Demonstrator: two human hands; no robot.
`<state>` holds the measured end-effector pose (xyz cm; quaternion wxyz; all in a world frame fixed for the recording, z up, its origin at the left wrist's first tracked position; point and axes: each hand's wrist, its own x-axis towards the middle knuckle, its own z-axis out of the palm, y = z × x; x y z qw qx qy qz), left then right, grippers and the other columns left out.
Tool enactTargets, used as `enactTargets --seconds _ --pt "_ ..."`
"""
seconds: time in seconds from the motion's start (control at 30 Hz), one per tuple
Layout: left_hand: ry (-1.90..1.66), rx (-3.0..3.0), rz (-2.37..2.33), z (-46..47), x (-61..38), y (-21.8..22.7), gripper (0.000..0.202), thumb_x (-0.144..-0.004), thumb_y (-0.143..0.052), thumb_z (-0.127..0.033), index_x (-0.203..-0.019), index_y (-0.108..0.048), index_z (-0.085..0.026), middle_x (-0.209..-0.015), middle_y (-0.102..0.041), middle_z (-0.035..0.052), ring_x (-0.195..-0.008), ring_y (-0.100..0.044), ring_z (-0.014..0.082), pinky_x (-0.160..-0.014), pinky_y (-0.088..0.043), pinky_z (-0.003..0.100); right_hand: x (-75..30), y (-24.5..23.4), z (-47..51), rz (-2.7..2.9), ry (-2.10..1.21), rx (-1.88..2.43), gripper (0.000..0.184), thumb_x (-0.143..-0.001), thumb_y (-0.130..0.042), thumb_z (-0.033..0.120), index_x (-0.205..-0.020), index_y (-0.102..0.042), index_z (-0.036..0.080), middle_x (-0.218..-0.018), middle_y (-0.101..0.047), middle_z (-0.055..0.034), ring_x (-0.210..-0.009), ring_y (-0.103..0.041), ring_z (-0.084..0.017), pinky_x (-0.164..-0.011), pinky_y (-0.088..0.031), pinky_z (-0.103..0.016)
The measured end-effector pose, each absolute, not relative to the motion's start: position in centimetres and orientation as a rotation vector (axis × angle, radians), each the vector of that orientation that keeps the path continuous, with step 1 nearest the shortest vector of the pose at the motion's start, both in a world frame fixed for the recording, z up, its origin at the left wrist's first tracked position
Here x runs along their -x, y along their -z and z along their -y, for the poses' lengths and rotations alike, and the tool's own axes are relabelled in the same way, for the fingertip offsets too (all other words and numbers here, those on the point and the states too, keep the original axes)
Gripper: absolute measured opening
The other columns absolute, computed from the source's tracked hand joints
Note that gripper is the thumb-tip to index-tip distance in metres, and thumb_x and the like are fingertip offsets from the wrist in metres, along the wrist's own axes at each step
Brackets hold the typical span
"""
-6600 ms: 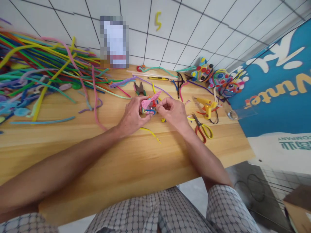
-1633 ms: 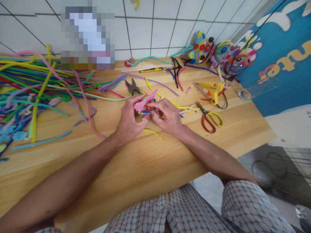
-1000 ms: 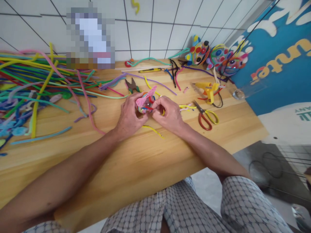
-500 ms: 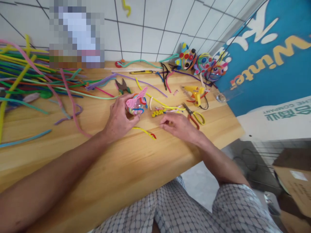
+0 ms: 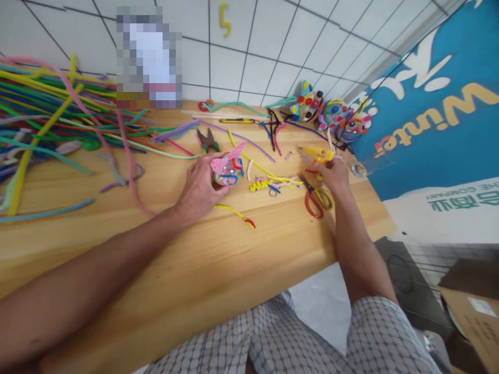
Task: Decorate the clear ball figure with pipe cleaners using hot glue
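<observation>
The left hand [image 5: 201, 189] is holding a small round see-through toy [image 5: 229, 170] with bright fuzzy bits on it. The thumb and fingers hug its side, and a pink fuzzy piece [image 5: 223, 162] sticks up from the top. The toy is over the middle of the wooden table [image 5: 187, 280], but I can't tell if its bottom touches the wood. The right hand [image 5: 335, 172] has its fingers wrapped around the handle of a yellow glue gun [image 5: 316, 153]. The gun's tip points to the left.

Scissors [image 5: 311, 189] with one red loop and one yellow loop lie near the right wrist. A curly yellow strip [image 5: 260, 184] lies between the two hands. Pliers [image 5: 208, 139] lie just past the toy, and a big pile of fuzzy sticks [image 5: 58, 114] is far to the left
</observation>
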<state>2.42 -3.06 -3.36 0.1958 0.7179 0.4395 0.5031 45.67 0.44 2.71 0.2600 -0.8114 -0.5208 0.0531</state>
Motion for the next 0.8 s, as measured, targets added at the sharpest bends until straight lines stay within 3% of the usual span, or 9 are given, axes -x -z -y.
enactTargets --seconds 0.07,0.13,0.2,0.27,0.33,0.4,0.63,0.8 --pt "-1.398 -2.006 -1.251 3.2 -2.6 3.3 0.076 -0.077 -0.091 -0.027 -0.147 -0.063 -0.036 -0.149 -0.075 0.0086 -0.139 -0.069 0.0393 -0.122 -0.053 0.063 -45.3 -3.4 -0.9 1.441 -0.153 2.168 0.031 -0.085 -0.078 0.043 -0.072 -0.055 0.027 -0.068 -0.054 0.0019 -0.072 -0.051 -0.021 -0.075 -0.049 -0.041" --pt "-1.378 -2.014 -1.28 3.3 -2.8 3.0 0.077 -0.077 -0.09 -0.023 -0.148 -0.062 -0.032 -0.149 -0.074 0.0101 -0.141 -0.068 0.0384 -0.123 -0.052 0.06 -44.4 -4.4 -0.6 1.47 -0.17 2.038 0.026 -0.086 -0.075 0.042 -0.074 -0.059 0.026 -0.069 -0.057 0.0013 -0.071 -0.051 -0.02 -0.073 -0.05 -0.04" --pt "-1.361 -2.024 -1.297 3.5 -2.9 2.7 0.077 -0.079 -0.089 -0.021 -0.149 -0.061 -0.03 -0.149 -0.074 0.0113 -0.14 -0.069 0.0377 -0.122 -0.052 0.058 -42.7 -5.8 0.5 1.515 -0.271 1.828 0.019 -0.088 -0.072 0.043 -0.086 -0.068 0.025 -0.08 -0.068 -0.0029 -0.073 -0.059 -0.021 -0.074 -0.053 -0.041" --pt "-1.347 -2.03 -1.3 3.7 -3.0 2.5 0.075 -0.081 -0.088 -0.022 -0.15 -0.06 -0.029 -0.148 -0.074 0.0118 -0.14 -0.069 0.0373 -0.122 -0.052 0.057 -40.2 -7.2 2.1 1.612 -0.424 1.608 0.024 -0.093 -0.07 0.048 -0.099 -0.075 0.026 -0.095 -0.078 -0.0075 -0.078 -0.069 -0.023 -0.076 -0.059 -0.042" --pt "-1.333 -2.026 -1.302 3.7 -3.1 2.3 0.075 -0.082 -0.088 -0.021 -0.151 -0.059 -0.029 -0.148 -0.073 0.0119 -0.14 -0.068 0.0373 -0.123 -0.051 0.057 -37.3 -8.2 4.0 1.692 -0.562 1.479 0.026 -0.098 -0.07 0.052 -0.104 -0.078 0.027 -0.11 -0.082 -0.0091 -0.082 -0.075 -0.024 -0.077 -0.064 -0.042" --pt "-1.318 -2.016 -1.309 3.8 -3.0 2.2 0.075 -0.082 -0.089 -0.021 -0.15 -0.059 -0.029 -0.149 -0.073 0.0119 -0.141 -0.068 0.0375 -0.124 -0.051 0.058 -34.5 -8.8 5.6 1.809 -0.651 1.38 0.026 -0.102 -0.072 0.051 -0.106 -0.08 0.027 -0.112 -0.084 -0.0084 -0.089 -0.079 -0.026 -0.081 -0.067 -0.043" --pt "-1.292 -2.129 -1.296 4.1 -2.8 1.9 0.07 -0.091 -0.085 -0.025 -0.154 -0.054 -0.026 -0.154 -0.07 0.0122 -0.144 -0.067 0.0375 -0.123 -0.052 0.059 -30.5 -8.0 7.3 2.298 -0.376 1.136 0.025 -0.113 -0.065 0.041 -0.13 -0.076 0.026 -0.118 -0.086 -0.0087 -0.097 -0.082 -0.026 -0.08 -0.065 -0.038" --pt "-1.265 -2.188 -1.332 4.5 -2.9 1.4 0.069 -0.096 -0.081 -0.02 -0.157 -0.049 -0.022 -0.155 -0.069 0.0126 -0.146 -0.066 0.0345 -0.124 -0.051 0.056 -30.6 -7.5 7.1 2.343 -0.259 1.049 0.027 -0.116 -0.062 0.04 -0.135 -0.072 0.025 -0.119 -0.086 -0.0099 -0.102 -0.084 -0.027 -0.083 -0.065 -0.038"
